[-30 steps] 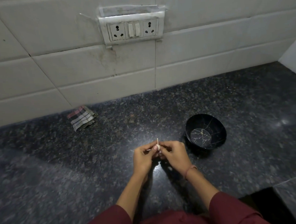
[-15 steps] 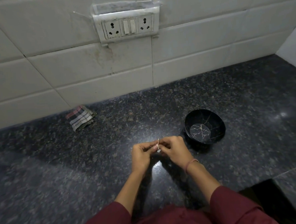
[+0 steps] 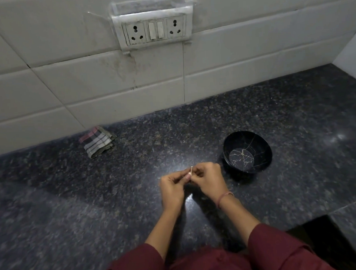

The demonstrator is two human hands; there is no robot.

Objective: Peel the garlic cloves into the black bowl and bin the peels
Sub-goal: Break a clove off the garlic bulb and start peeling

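Both forearms extend forward and converge. The left hand and right hand meet fingertip to fingertip, backs upward, fingers curled. Together they pinch a small pale garlic clove between them. A thin band circles the right wrist.

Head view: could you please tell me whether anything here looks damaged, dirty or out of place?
The bowl shows pale crack-like lines inside, though they may be only a pattern. The socket plate sits under loose plastic film, and dark stains run down the tiles below it. A cloth lies crumpled at their foot.
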